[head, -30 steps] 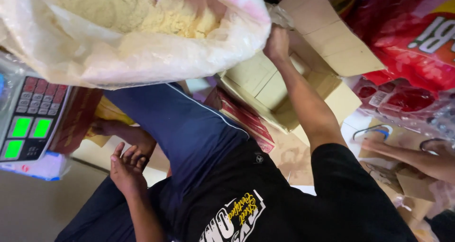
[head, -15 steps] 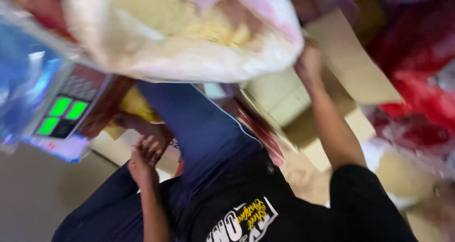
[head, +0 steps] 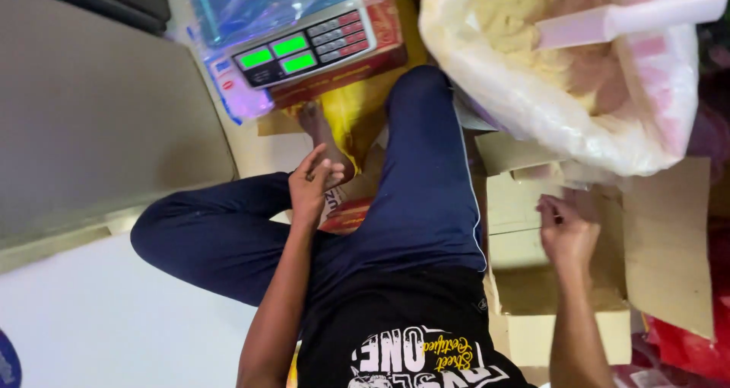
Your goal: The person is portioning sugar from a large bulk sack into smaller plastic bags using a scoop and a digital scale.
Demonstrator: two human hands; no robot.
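I sit cross-legged in dark blue trousers and a black printed shirt. My left hand [head: 310,184] hovers by my bare foot [head: 322,139], fingers loosely apart, holding nothing. My right hand [head: 566,232] rests at the inner edge of an open cardboard box [head: 525,281] on my right, fingers curled; whether they pinch anything is unclear. Above the box stands a big clear plastic sack [head: 547,91] of pale yellow flakes, with a pink scoop [head: 623,22] lying in it.
A digital weighing scale [head: 293,34] with green displays, wrapped in plastic, sits on a red carton ahead of my knees. A grey panel [head: 99,107] lies at the left. A loose cardboard flap [head: 669,243] and red packets [head: 684,350] are at the right.
The view has swung, so scale and sack now lie ahead of me. My right hand came down from the sack's edge to the cardboard box. My left hand stayed near my foot.
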